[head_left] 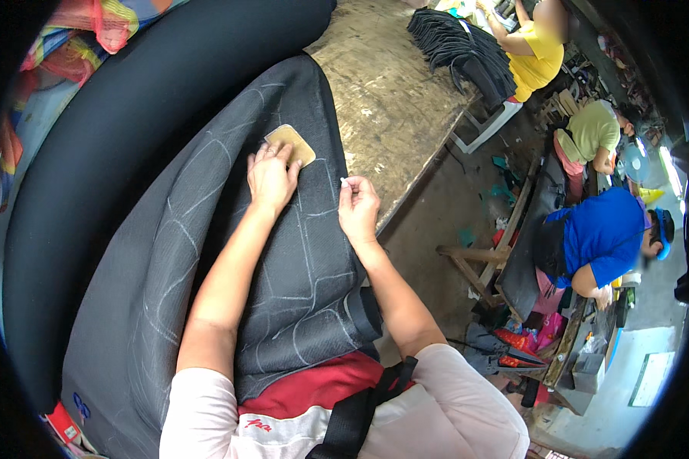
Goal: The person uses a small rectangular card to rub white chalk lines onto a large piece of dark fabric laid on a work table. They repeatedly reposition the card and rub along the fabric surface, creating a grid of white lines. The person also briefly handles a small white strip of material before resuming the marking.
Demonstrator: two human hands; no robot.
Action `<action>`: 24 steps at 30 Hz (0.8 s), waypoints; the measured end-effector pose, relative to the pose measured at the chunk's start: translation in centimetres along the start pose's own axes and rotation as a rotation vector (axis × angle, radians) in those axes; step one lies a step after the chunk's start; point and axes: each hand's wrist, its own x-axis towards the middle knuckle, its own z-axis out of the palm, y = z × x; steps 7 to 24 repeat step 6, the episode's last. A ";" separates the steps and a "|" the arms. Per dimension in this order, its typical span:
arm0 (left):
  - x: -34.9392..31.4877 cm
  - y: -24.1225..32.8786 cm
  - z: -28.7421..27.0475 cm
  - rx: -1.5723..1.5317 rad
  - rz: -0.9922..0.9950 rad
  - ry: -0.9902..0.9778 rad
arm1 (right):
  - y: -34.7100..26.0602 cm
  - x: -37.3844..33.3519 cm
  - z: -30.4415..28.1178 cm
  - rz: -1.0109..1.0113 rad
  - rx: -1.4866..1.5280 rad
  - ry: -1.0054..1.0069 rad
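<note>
Dark grey sheet material [168, 252] is draped over the work surface and down toward my body, marked with many white outlines. On it lies a small tan, round-cornered template [302, 145]. My left hand [271, 176] rests on the template, fingers stretched flat and holding it against the sheet. To the right, at the sheet's edge, my right hand [360, 208] pinches a short piece of white chalk [344, 183]. The chalk's tip is off the template.
A thick black roll [92, 153] curves along the left. The worn wooden table [394, 99] bears stacked black strips [455, 46] at its far end. Blue-handled scissors [82, 405] lie lower left. Several people work at the right, near a wooden trestle [478, 264].
</note>
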 end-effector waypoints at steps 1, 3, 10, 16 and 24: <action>0.6 -0.4 0.4 0.114 0.056 0.002 | -0.2 0.0 -0.1 0.002 -0.025 0.001; 2.2 -1.5 0.9 0.055 0.100 -0.197 | -0.6 0.2 -0.2 -0.027 -0.066 0.004; 4.3 -2.6 1.7 -0.011 0.217 -0.303 | -1.4 0.3 -0.4 -0.048 -0.117 0.021; 4.3 -2.6 1.7 -0.011 0.217 -0.303 | -1.4 0.3 -0.4 -0.048 -0.117 0.021; 4.3 -2.6 1.7 -0.011 0.217 -0.303 | -1.4 0.3 -0.4 -0.048 -0.117 0.021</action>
